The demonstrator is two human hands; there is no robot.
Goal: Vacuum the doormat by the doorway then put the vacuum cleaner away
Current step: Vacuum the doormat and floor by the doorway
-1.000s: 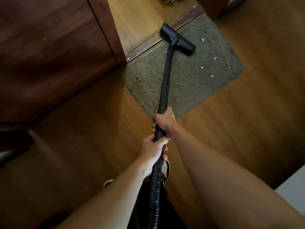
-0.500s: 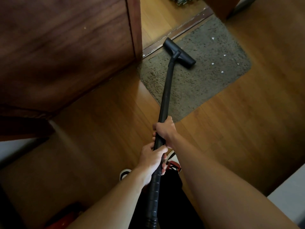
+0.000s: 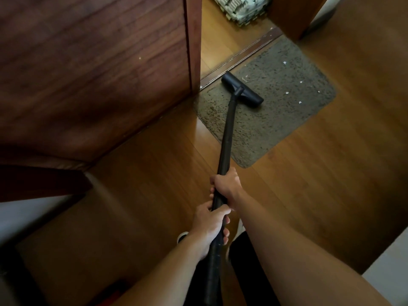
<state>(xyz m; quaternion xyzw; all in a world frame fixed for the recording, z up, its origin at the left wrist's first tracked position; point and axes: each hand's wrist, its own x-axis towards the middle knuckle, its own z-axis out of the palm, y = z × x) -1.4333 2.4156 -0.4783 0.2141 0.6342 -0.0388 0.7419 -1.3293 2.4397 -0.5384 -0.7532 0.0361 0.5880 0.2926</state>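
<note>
Wrapping the black vacuum tube (image 3: 227, 133), two hands hold it one behind the other: the right hand (image 3: 227, 186) is ahead and the left hand (image 3: 209, 221) just behind, each grip closed around the tube. The single tube's long axis runs away from the person, down to one flat nozzle (image 3: 242, 89). The nozzle lies crosswise on the grey doormat (image 3: 287, 120), near the threshold strip (image 3: 242, 56). About six white scraps (image 3: 300, 82) dot the mat to its right.

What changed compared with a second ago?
The vacuum nozzle slid across the doormat toward its corner by the door. Nothing was taken up or let go: right hand and left hand grip the wand as before, and white specks still lie on the mat's right part.
</note>
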